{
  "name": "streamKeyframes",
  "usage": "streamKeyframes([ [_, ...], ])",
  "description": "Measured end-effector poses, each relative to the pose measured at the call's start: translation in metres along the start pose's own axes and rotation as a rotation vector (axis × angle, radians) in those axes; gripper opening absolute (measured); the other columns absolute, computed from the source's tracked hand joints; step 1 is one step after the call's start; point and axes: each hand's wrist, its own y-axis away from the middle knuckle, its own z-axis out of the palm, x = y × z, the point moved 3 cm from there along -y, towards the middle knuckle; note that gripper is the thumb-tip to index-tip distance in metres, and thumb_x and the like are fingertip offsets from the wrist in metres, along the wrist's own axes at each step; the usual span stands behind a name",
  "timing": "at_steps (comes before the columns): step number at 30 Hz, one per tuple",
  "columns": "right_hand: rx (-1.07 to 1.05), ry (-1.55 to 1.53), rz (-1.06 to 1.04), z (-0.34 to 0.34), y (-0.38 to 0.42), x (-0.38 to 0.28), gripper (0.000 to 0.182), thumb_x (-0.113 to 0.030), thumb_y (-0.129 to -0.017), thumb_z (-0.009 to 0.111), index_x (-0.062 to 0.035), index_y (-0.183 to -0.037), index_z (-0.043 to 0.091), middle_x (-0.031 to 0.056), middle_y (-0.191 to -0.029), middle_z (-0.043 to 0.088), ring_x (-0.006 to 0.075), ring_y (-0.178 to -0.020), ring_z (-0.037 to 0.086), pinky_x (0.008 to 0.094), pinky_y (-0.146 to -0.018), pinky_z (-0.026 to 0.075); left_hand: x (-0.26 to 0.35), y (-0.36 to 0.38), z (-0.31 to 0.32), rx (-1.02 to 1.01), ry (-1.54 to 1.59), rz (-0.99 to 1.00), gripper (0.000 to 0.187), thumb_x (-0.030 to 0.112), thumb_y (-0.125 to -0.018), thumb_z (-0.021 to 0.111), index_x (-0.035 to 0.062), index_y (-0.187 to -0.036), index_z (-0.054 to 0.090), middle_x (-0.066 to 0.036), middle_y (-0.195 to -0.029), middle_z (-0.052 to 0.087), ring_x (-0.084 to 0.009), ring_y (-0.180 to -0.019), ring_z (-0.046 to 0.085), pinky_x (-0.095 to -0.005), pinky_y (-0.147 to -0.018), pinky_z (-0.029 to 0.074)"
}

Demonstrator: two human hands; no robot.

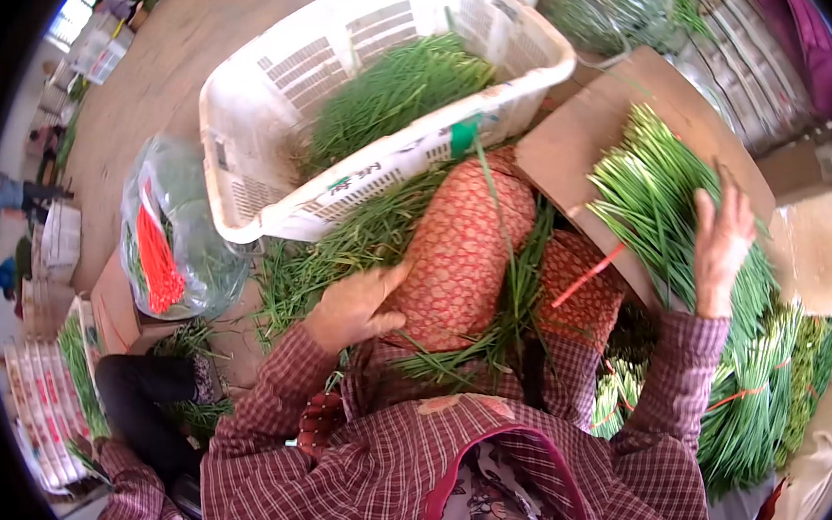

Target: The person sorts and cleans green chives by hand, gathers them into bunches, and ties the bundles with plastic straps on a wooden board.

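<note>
My right hand (723,226) lies along a bunch of long green stalks with pale tips (650,193), its fingers stretched out and apart. The bunch rests on a sheet of cardboard (565,165). From its left side a red tie strip (588,276) sticks out. Beside the patterned red cloth (474,255) over my leg is my left hand (351,309), thumb and forefinger spread, nothing seen in it. Loose green stalks (463,359) are strewn across my lap and around my knees.
Ahead stands a white plastic crate (271,218) holding a heap of green stalks (393,96). Red strips (155,261) hang by a clear bag (198,218) at left. Tied bunches (750,400) lie at right. Another person's plaid sleeve (137,497) shows at lower left.
</note>
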Motion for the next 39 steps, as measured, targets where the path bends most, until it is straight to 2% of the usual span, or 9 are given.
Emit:
streamKeyframes([
  [3, 0.069, -0.348, -0.071, -0.061, -0.036, -0.064, 0.04, -0.033, -0.097, 0.051, -0.0114, -0.13, 0.055, 0.0105, -0.126, 0.06, 0.0261, -0.118, 0.053, 0.0414, -0.101, 0.04, -0.035, 0.045, -0.006, 0.032, 0.166, 0.034, 0.045, 0.046, -0.086, 0.061, 0.0101, -0.112, 0.068, -0.013, -0.108, 0.065, -0.027, -0.101, 0.062, -0.0362, -0.087, 0.05],
  [5, 0.004, -0.602, -0.125, -0.064, -0.05, -0.113, 0.033, -0.027, -0.095, 0.054, -0.007, -0.121, 0.06, 0.0133, -0.116, 0.065, 0.0281, -0.108, 0.061, 0.0401, -0.093, 0.046, -0.037, 0.055, -0.062, 0.113, 0.362, -0.193, 0.029, 0.035, -0.082, 0.07, 0.0082, -0.094, 0.073, -0.012, -0.108, 0.068, -0.0259, -0.106, 0.062, -0.0352, -0.093, 0.048],
  [8, -0.141, -0.697, -0.293, -0.036, -0.07, -0.176, 0.031, -0.026, -0.093, 0.059, -0.0045, -0.114, 0.063, 0.0158, -0.106, 0.068, 0.0308, -0.095, 0.066, 0.0384, -0.085, 0.051, -0.035, 0.053, -0.135, 0.365, 0.494, -0.191, 0.019, 0.015, -0.082, 0.072, 0.0062, -0.099, 0.071, -0.012, -0.111, 0.067, -0.0225, -0.109, 0.061, -0.0355, -0.094, 0.047],
  [14, -0.459, -0.819, -0.442, 0.088, -0.126, -0.24, 0.033, -0.034, -0.094, 0.056, -0.0066, -0.112, 0.063, 0.0189, -0.1, 0.067, 0.0337, -0.091, 0.065, 0.0402, -0.081, 0.051, -0.085, -0.002, -0.178, 0.515, 0.526, -0.252, 0.035, 0.027, -0.087, 0.067, 0.0003, -0.11, 0.066, -0.013, -0.111, 0.067, -0.0163, -0.097, 0.064, -0.0314, -0.085, 0.05],
  [18, -0.765, -0.464, -0.627, 0.17, -0.148, -0.237, 0.04, -0.042, -0.096, 0.05, -0.008, -0.114, 0.062, 0.0184, -0.097, 0.067, 0.0347, -0.089, 0.064, 0.0432, -0.08, 0.05, -0.15, -0.09, -0.156, 0.435, 0.719, -0.36, 0.021, 0.021, -0.086, 0.068, 0.001, -0.093, 0.07, -0.01, -0.09, 0.071, -0.0162, -0.074, 0.067, -0.0313, -0.074, 0.055],
  [22, -0.909, -0.478, -0.693, 0.2, -0.15, -0.207, 0.051, -0.048, -0.096, 0.044, -0.0034, -0.109, 0.066, 0.0221, -0.092, 0.066, 0.0392, -0.087, 0.063, 0.0438, -0.079, 0.049, -0.208, -0.19, -0.114, 0.046, 0.637, -0.498, 0.025, 0.031, -0.086, 0.068, 0.0058, -0.086, 0.071, -0.009, -0.092, 0.071, -0.0136, -0.073, 0.066, -0.0351, -0.08, 0.054],
  [25, -0.843, -0.573, -0.653, 0.193, -0.147, -0.198, 0.05, -0.047, -0.096, 0.043, -0.0043, -0.104, 0.069, 0.022, -0.085, 0.066, 0.039, -0.082, 0.062, 0.045, -0.075, 0.048, -0.229, -0.255, -0.074, 0.138, 0.159, -0.439, 0.022, 0.033, -0.084, 0.068, 0.0121, -0.089, 0.074, -0.004, -0.094, 0.072, -0.0173, -0.086, 0.066, -0.0354, -0.081, 0.052],
  [31, -0.649, -0.656, -0.6, 0.186, -0.141, -0.198, 0.038, -0.038, -0.094, 0.051, -0.0055, -0.078, 0.063, 0.0156, -0.067, 0.061, 0.0355, -0.065, 0.059, 0.0441, -0.059, 0.046, -0.258, -0.348, 0.006, 0.262, 0.012, -0.377, 0.028, 0.032, -0.078, 0.073, 0.0156, -0.101, 0.073, -0.008, -0.103, 0.067, -0.026, -0.098, 0.062, -0.0364, -0.086, 0.05],
  [39, -0.594, -0.72, -0.571, 0.178, -0.139, -0.198, 0.03, -0.032, -0.091, 0.058, -0.0053, -0.078, 0.062, 0.0136, -0.068, 0.059, 0.0338, -0.064, 0.059, 0.043, -0.056, 0.046, -0.273, -0.385, 0.046, 0.319, -0.128, -0.467, 0.032, 0.03, -0.075, 0.075, 0.0145, -0.102, 0.071, -0.007, -0.105, 0.063, -0.027, -0.103, 0.058, -0.0404, -0.086, 0.049],
])
